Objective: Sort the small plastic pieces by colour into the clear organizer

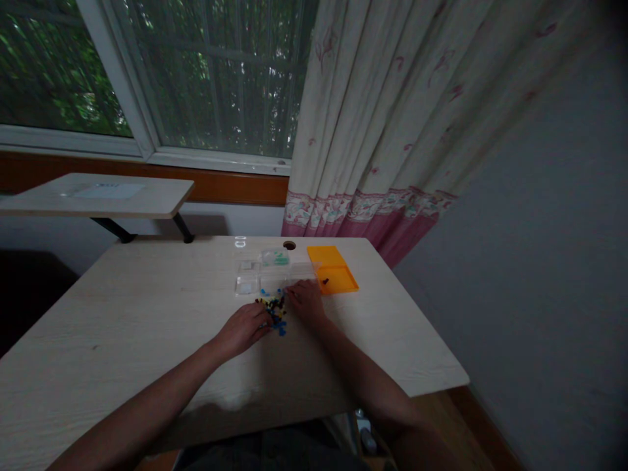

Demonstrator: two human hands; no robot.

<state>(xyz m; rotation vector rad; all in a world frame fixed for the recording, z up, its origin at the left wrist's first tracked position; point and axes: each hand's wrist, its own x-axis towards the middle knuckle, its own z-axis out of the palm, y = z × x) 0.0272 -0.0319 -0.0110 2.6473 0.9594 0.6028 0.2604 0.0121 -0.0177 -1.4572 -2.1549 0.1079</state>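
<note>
On the pale surface [186, 314], near the middle, one small pile of pieces [275, 306] is lying, with blue, black and yellow colours mixed together. The left hand [249, 322] comes to the pile from its left side, and its fingers are bent over the nearest pieces; I cannot tell whether they grip one of them. The right hand [307, 301] is at the right side of the same pile, palm down, with its fingertips close to the blue pieces at the far edge; whether something is pinched there, I cannot tell. Just beyond the pile there is a transparent plastic tray [249, 279], and at its far side some green pieces [280, 260] are visible. To the right of this tray an orange case [341, 279] lies opened flat, with one small dark piece [325, 281] in its nearer half.
</note>
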